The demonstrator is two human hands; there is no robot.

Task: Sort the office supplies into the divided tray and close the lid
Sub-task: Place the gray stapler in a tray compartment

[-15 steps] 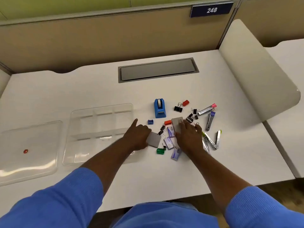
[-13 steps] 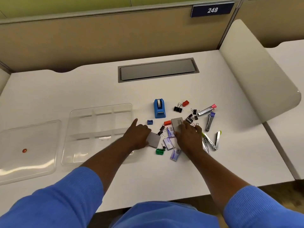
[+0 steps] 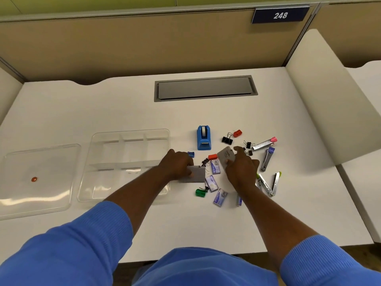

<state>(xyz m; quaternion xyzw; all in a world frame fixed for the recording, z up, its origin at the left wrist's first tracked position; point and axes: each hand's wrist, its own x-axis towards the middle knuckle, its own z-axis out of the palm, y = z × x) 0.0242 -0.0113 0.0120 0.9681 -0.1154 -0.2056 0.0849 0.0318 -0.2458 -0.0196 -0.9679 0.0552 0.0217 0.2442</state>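
Observation:
A clear divided tray [image 3: 97, 182] lies left of centre on the white desk, its clear lid [image 3: 41, 162] further left with a small orange bit on it. My left hand [image 3: 178, 165] grips a flat grey box [image 3: 196, 174] at the tray's right edge. My right hand [image 3: 241, 169] pinches a second grey box [image 3: 226, 156], tilted up off the desk. Around them lie purple staple boxes [image 3: 215, 166], black binder clips [image 3: 227, 139], a green sharpener [image 3: 200, 192], a red one [image 3: 237, 133], a blue one [image 3: 191, 154], staple removers [image 3: 268, 155] and a blue tape dispenser [image 3: 204, 137].
A grey cable hatch [image 3: 205, 87] is set into the desk behind the pile. A beige partition [image 3: 321, 96] rises on the right. A tan divider wall with a "248" sign [image 3: 280, 15] runs along the back. The desk's front edge is near my body.
My left index finger has curled in and the hand now grips its grey box. My right hand has lifted and tilted the other grey box up.

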